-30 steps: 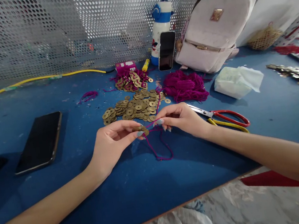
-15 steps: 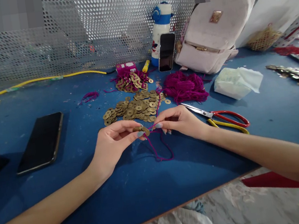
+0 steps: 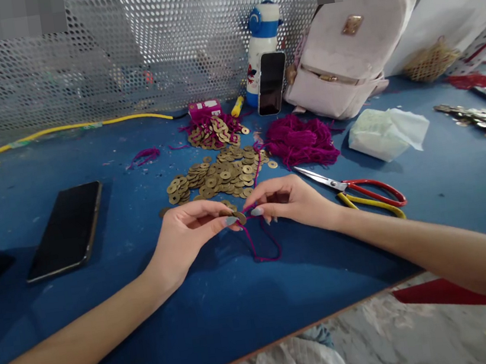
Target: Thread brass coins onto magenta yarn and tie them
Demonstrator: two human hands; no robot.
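Between the thumb and fingers of my left hand (image 3: 190, 227) are brass coins (image 3: 240, 217) with holes, pinched together; how many is unclear. My right hand (image 3: 287, 199), just to the right, pinches a purple cord (image 3: 267, 257) close to the coins. The cord hangs in a loop below my fingers onto the table, and another length runs up toward the purple yarn bundle (image 3: 303, 141). Whether the cord passes through the coins' holes is hidden by my fingertips. Beyond my hands lies a loose pile of similar holed coins (image 3: 219, 176).
Scissors (image 3: 342, 185) with red and yellow handles lie right of my right hand. A dark phone (image 3: 67, 232) lies at left. Behind stand a bottle (image 3: 261, 42), a propped phone (image 3: 272, 84) and a pale backpack (image 3: 335, 62). A tissue pack (image 3: 382, 134) sits at right on the blue table (image 3: 225, 315).
Both hands remain in nearly the same place, still pinching. The coins and the cord end have shifted slightly to the right and closer together at my fingertips.
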